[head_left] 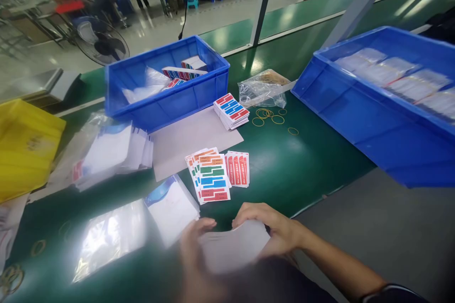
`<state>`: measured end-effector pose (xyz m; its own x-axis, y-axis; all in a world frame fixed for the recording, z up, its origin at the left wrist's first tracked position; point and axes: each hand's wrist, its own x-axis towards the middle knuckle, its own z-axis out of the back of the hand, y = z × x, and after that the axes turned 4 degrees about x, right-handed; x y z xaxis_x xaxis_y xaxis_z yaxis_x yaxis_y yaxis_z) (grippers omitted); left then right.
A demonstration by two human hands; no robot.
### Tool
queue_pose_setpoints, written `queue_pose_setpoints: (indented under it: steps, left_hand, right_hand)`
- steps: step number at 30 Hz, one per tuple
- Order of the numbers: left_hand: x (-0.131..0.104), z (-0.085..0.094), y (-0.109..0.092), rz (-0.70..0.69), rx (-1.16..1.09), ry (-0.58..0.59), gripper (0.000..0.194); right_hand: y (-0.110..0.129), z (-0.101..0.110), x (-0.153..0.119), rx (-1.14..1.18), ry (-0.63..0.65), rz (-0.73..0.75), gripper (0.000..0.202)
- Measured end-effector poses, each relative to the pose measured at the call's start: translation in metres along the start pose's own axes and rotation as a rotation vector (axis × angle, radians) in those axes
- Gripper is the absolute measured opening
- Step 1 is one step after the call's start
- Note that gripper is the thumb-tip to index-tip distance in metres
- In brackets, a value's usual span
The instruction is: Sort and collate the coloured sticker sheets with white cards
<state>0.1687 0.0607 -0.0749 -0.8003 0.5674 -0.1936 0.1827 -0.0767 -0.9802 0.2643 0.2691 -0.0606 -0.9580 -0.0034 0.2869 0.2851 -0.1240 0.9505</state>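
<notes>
Between my two hands a stack of white paper sheets [234,248] is held near my body, its top edge bent in a curve. My left hand [197,255], partly blurred, grips its left side. My right hand [272,227] is wrapped round the right side. Just beyond lie fanned label sheets [214,177] with orange, green, blue and red strips, overlapping some red label cards [239,169]. A pile of white sheets with a blue corner [173,208] sits left of my left hand, beside a shiny clear plastic bag [110,234].
A blue bin [167,109] with printed stacks stands behind, and a larger blue bin [355,113] with bundles is at right. A banded label stack [232,112], rubber bands [277,119], a plastic bag [265,89], white packets [113,151] and a yellow bin [28,147] lie around.
</notes>
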Motion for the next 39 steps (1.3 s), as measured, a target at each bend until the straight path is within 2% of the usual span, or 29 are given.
queue_pose_setpoints:
  steps: [3, 5, 8, 10, 11, 13, 15, 17, 19, 21, 23, 25, 29, 31, 35, 39]
  left_hand:
    - [-0.006, 0.0, 0.022, -0.112, 0.285, 0.144, 0.09]
    - [-0.008, -0.005, 0.037, -0.096, 0.406, 0.22, 0.098]
    - [-0.009, -0.015, 0.052, -0.065, 0.355, 0.132, 0.102]
    - [-0.009, -0.017, 0.057, -0.068, 0.33, 0.093, 0.099]
    - [-0.009, -0.017, 0.059, -0.078, 0.341, 0.112, 0.096]
    - [-0.008, -0.014, 0.06, -0.117, 0.405, 0.201, 0.084]
    - [-0.005, -0.012, 0.06, -0.186, 0.452, 0.275, 0.066]
    - [-0.001, -0.011, 0.059, -0.252, 0.455, 0.313, 0.047]
    - [0.001, -0.013, 0.056, -0.283, 0.433, 0.332, 0.037]
    - [0.002, -0.015, 0.054, -0.285, 0.422, 0.33, 0.035]
    - [0.0, -0.016, 0.054, -0.282, 0.416, 0.32, 0.036]
    - [-0.001, -0.017, 0.053, -0.269, 0.399, 0.306, 0.037]
    - [-0.001, -0.02, 0.046, -0.148, 0.299, 0.237, 0.036]
    - [-0.001, -0.021, 0.04, 0.004, 0.161, 0.172, 0.036]
    - [-0.009, -0.028, 0.034, 0.326, -0.162, 0.077, 0.046]
    - [-0.024, -0.036, 0.04, 0.498, -0.294, 0.109, 0.047]
  right_hand:
    - [-0.015, 0.013, -0.009, -0.139, 0.193, -0.095, 0.047]
    - [-0.03, 0.01, -0.016, -0.116, 0.211, -0.16, 0.058]
    - [-0.047, -0.005, -0.03, 0.056, 0.036, -0.201, 0.107]
    - [-0.052, -0.013, -0.036, 0.14, -0.085, -0.197, 0.117]
    - [-0.051, -0.013, -0.037, 0.141, -0.14, -0.189, 0.11]
    - [-0.046, -0.004, -0.032, 0.034, -0.273, -0.191, 0.083]
    - [-0.037, 0.016, -0.017, -0.187, -0.423, -0.249, 0.052]
    - [-0.029, 0.045, 0.008, -0.464, -0.473, -0.365, 0.037]
    - [-0.027, 0.072, 0.036, -0.763, -0.277, -0.494, 0.04]
    - [-0.031, 0.091, 0.061, -0.855, -0.131, -0.55, 0.053]
    - [-0.037, 0.1, 0.081, -0.887, -0.012, -0.582, 0.068]
    - [-0.042, 0.1, 0.093, -0.93, 0.089, -0.62, 0.074]
    - [-0.041, 0.092, 0.089, -1.002, 0.19, -0.712, 0.066]
    - [-0.037, 0.09, 0.077, -1.014, 0.203, -0.752, 0.061]
    - [-0.029, 0.086, 0.045, -1.001, 0.168, -0.799, 0.056]
    - [-0.023, 0.073, 0.02, -0.973, 0.105, -0.802, 0.057]
